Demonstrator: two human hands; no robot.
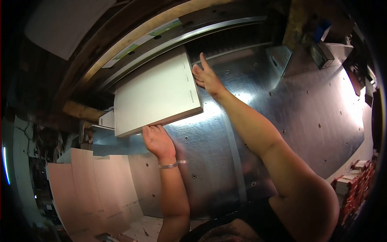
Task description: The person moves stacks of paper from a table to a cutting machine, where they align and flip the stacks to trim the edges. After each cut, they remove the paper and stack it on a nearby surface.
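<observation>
A thick stack of white paper [151, 92] lies on the shiny metal table [209, 149], its far side beneath the bar of a machine. Against the near edge of the stack rests my left hand [158, 141], palm up, a band on its wrist, its fingertips touching the paper and its fingers side by side. My right hand [206, 76] presses on the right edge of the stack, with one finger raised and apart from the others. Neither hand is wrapped round the stack. Small dark printed marks run along the right margin of the top sheet.
Large pale sheets [96, 185] stand at the lower left. A metal bracket [279, 59] sits on the table at the upper right, with a metal block [322, 56] beyond it. Red and white stacks [352, 185] are at the lower right. A metal bar [161, 46] spans the back.
</observation>
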